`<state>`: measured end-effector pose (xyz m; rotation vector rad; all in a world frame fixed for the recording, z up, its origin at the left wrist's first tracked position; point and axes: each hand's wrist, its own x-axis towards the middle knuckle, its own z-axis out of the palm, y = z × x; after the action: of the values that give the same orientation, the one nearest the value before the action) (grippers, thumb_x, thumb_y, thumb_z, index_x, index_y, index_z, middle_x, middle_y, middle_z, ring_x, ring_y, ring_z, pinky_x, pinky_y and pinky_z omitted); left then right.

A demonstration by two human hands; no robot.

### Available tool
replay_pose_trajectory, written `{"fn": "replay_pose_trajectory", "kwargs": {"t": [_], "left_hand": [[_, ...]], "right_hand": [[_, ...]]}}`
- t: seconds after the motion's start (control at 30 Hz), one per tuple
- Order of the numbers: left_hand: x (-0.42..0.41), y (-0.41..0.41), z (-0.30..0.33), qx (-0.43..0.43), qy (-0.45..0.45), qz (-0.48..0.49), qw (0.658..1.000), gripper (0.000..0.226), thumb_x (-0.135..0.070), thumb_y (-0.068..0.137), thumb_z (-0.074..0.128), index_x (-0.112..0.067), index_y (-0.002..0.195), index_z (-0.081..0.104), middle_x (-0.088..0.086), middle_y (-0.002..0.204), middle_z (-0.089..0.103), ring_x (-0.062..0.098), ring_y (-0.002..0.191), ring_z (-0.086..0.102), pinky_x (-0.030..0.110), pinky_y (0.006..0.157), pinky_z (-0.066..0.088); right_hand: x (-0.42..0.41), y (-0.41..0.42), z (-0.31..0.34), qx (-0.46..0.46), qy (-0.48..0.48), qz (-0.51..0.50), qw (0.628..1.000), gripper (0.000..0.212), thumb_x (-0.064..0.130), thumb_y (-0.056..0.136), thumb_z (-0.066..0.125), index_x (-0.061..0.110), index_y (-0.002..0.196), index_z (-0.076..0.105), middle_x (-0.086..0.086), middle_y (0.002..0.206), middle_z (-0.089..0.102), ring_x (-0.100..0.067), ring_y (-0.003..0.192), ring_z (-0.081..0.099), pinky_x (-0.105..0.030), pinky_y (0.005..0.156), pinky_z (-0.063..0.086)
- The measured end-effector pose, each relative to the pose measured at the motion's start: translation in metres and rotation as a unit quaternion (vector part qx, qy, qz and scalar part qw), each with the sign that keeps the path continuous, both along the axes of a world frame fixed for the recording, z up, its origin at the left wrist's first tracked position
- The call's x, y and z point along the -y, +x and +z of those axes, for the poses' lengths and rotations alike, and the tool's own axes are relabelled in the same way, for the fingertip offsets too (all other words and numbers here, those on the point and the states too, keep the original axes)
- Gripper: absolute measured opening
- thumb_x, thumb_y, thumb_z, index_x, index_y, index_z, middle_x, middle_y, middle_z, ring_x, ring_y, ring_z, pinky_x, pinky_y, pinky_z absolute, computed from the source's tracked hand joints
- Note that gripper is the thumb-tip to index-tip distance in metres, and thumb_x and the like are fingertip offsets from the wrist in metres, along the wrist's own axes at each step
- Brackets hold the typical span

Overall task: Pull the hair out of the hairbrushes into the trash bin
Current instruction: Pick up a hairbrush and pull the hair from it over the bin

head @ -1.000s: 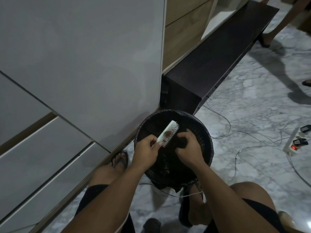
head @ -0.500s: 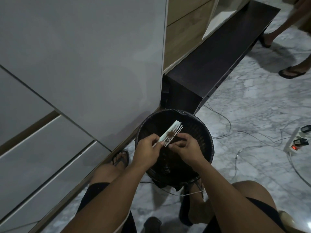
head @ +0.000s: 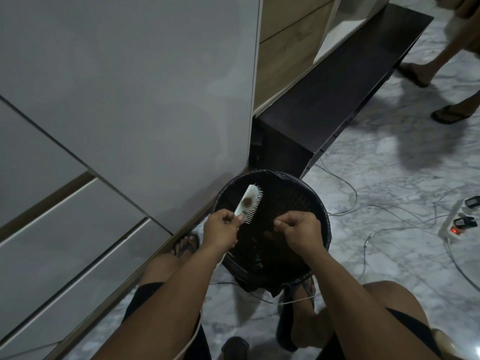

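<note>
Right hand (head: pixel 298 229) has pulled away from the hairbrush (head: pixel 248 207) since half a second ago; fingers pinched together over the trash bin (head: pixel 322 216), probably on strands, though I can't see any hair in them. Left hand (head: pixel 220 229) grips the brush handle, bristle side up, head above the bin's left half. A brown clump of hair (head: pixel 246 202) is stuck in the bristles, so more pulls are needed. Drop zone is open under both hands. Cabinet (head: pixel 130 100) sits tight on the left; cables (head: pixel 389 216) on the floor to the right.
</note>
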<state>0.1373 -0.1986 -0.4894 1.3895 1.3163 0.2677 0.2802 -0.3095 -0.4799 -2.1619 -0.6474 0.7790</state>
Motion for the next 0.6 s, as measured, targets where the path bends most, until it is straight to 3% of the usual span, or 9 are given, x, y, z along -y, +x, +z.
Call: {"fn": "replay_pose_trajectory", "kwargs": {"t": [0.2,0.3,0.4,0.5,0.6], "left_hand": [[-0.002,-0.002,-0.007,-0.043,0.026,0.041,0.998,0.026,-0.027,0.091,0.064,-0.019,0.068,0.056,0.012,0.082,0.068,0.029,0.071,0.062,0.044,0.07,0.056],[-0.002,-0.002,-0.005,-0.018,0.019,0.036,0.999,0.022,-0.027,0.092,0.064,-0.016,0.074,0.058,0.013,0.085,0.069,0.024,0.065,0.061,0.035,0.058,0.054],[-0.001,0.001,-0.002,0.005,0.015,0.006,1.0,0.017,-0.027,0.094,0.062,-0.014,0.082,0.06,0.01,0.086,0.068,0.016,0.057,0.058,0.02,0.043,0.044],[0.0,0.002,-0.003,0.023,0.013,-0.013,1.0,0.015,-0.028,0.093,0.063,-0.019,0.081,0.06,0.005,0.081,0.067,0.013,0.053,0.057,0.018,0.042,0.043],[0.001,0.002,-0.004,0.029,0.013,-0.028,0.999,0.015,-0.027,0.093,0.063,-0.021,0.08,0.059,0.003,0.077,0.065,0.012,0.05,0.056,0.018,0.041,0.043]], "right_hand": [[-0.001,0.002,0.006,-0.042,-0.022,0.085,0.995,0.013,0.014,0.084,0.073,0.02,0.072,0.074,0.001,0.076,0.075,-0.011,0.079,0.069,-0.021,0.072,0.048],[0.0,0.003,0.006,-0.043,-0.048,0.158,0.985,0.014,0.016,0.087,0.069,0.024,0.077,0.072,0.006,0.076,0.072,-0.007,0.08,0.066,-0.02,0.072,0.047],[0.001,0.001,0.005,-0.032,-0.072,0.21,0.975,0.015,0.018,0.094,0.06,0.02,0.096,0.075,0.005,0.083,0.069,-0.007,0.084,0.064,-0.017,0.071,0.046],[-0.002,-0.005,0.008,-0.065,-0.063,0.198,0.976,0.028,0.033,0.098,0.052,0.014,0.101,0.073,-0.007,0.093,0.072,-0.019,0.088,0.066,-0.031,0.079,0.052],[-0.004,-0.008,0.01,-0.05,-0.048,0.216,0.974,0.024,0.037,0.094,0.057,0.019,0.097,0.072,0.0,0.089,0.07,-0.014,0.085,0.065,-0.03,0.077,0.051]]}}
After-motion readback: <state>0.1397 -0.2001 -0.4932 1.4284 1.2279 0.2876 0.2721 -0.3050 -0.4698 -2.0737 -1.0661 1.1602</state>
